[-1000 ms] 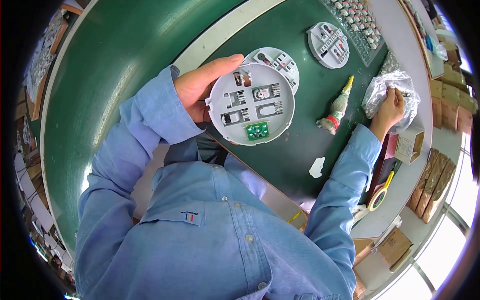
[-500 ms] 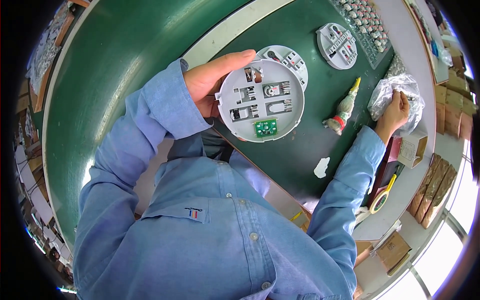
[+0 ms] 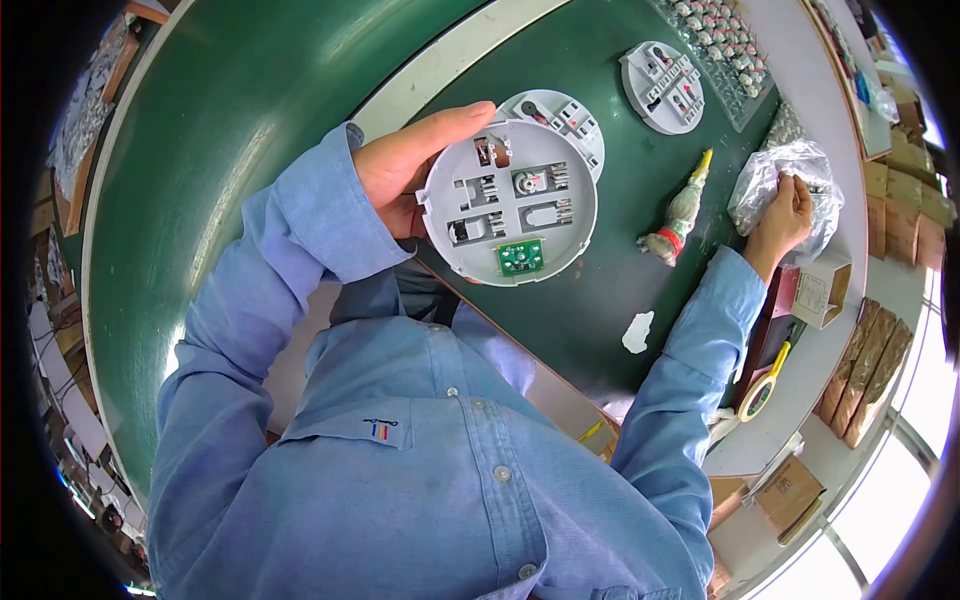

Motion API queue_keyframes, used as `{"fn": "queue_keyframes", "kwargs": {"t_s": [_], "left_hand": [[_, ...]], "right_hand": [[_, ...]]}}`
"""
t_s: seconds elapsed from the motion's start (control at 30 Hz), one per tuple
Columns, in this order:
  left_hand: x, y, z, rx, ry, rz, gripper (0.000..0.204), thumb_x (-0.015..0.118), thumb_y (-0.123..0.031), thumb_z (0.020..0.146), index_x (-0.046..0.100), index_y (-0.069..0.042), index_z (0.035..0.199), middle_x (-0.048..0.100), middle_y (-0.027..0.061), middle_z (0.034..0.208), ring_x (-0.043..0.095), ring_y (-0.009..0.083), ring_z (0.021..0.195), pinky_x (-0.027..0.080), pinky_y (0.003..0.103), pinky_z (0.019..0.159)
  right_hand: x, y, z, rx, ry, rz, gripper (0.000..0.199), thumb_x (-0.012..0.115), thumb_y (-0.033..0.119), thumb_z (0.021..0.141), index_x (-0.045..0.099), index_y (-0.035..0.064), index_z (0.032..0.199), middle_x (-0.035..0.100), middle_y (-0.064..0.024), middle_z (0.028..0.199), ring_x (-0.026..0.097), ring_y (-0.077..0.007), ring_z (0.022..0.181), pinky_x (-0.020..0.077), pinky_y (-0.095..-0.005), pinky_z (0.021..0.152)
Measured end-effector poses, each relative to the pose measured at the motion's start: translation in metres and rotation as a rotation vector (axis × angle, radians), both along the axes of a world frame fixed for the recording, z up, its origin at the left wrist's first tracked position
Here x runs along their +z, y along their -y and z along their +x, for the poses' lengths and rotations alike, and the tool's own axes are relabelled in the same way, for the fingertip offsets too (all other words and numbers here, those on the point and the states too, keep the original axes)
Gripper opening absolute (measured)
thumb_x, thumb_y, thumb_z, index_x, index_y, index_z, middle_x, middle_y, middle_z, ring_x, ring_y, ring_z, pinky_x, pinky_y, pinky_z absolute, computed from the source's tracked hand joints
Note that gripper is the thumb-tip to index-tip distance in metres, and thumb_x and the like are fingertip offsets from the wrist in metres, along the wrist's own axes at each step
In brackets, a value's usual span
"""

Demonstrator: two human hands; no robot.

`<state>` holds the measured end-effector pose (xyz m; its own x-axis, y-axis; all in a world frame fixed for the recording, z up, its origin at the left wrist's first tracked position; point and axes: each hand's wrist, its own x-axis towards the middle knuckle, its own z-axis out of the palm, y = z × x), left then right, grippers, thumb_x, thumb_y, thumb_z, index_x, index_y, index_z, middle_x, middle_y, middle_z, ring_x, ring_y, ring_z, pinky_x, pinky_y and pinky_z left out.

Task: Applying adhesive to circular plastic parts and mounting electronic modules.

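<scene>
Head view, left hand [image 3: 405, 170] grip wrapped around round grey base [image 3: 508, 204]; right hand [image 3: 782, 215] grip pinching clear bag [image 3: 775, 180]

A: Open room on the table [image 3: 610, 300]?

B: One bare green stretch, between the round grey base [image 3: 508, 202] held up in the left hand [image 3: 405, 165] and the glue tube [image 3: 678, 218]. It runs down to the near edge, broken only by a white scrap [image 3: 637, 332].

A: Obstructions, far side?

B: A second round base [image 3: 563, 117] just behind the held one; a third base [image 3: 662, 86] near the tray of small parts [image 3: 725, 45].

A: Right side?

B: Crowded. The right hand [image 3: 785, 215] is on a clear plastic bag [image 3: 790, 180]; a small box [image 3: 822, 292], a tape roll [image 3: 760, 392] and brown cartons [image 3: 865, 375] stand along the edge. The glue tube lies between the open stretch and the bag.
</scene>
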<state>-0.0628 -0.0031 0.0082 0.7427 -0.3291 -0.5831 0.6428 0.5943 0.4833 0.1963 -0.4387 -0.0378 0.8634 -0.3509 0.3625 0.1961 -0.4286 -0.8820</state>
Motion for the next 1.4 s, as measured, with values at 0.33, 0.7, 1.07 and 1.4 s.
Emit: {"fn": "queue_keyframes", "kwargs": {"t_s": [0.33,0.7,1.07,1.4], "left_hand": [[-0.002,0.001,0.0,0.0,0.01,-0.057,0.062,0.061,-0.057,0.101,0.062,-0.008,0.139,0.073,0.0109,0.123,0.073,0.0221,0.108,0.061,0.039,0.096],[0.004,-0.001,0.0,-0.071,0.049,0.0,0.069,0.047,-0.055,0.107,0.052,-0.001,0.149,0.062,0.0199,0.145,0.063,0.0324,0.131,0.05,0.05,0.112],[-0.024,-0.092,-0.018,0.405,0.722,0.061,0.076,0.072,-0.033,0.094,0.044,0.004,0.154,0.049,0.0218,0.156,0.049,0.0367,0.144,0.036,0.051,0.122],[-0.001,-0.109,-0.032,0.511,0.585,2.074,0.081,0.086,-0.025,0.083,0.049,0.001,0.15,0.05,0.0215,0.153,0.048,0.0363,0.143,0.037,0.046,0.121]], "right_hand": [[0.0,-0.001,0.0,-0.025,-0.005,0.003,0.023,0.073,0.005,0.096,0.069,-0.0069,0.116,0.074,-0.0116,0.106,0.07,-0.0169,0.098,0.0563,-0.0252,0.087],[-0.002,0.0,0.003,-0.004,0.015,0.034,0.024,0.073,0.006,0.097,0.069,-0.0065,0.116,0.074,-0.0108,0.104,0.07,-0.0167,0.096,0.0565,-0.0259,0.087],[-0.007,0.0,-0.01,-0.042,-0.017,0.048,0.025,0.072,0.008,0.097,0.07,-0.0061,0.118,0.075,-0.0087,0.099,0.071,-0.0141,0.09,0.0571,-0.0268,0.082],[-0.006,-0.003,0.0,0.008,0.005,0.092,0.028,0.072,0.011,0.098,0.07,-0.0063,0.12,0.075,-0.0092,0.102,0.071,-0.0149,0.092,0.0566,-0.0263,0.083]]}}
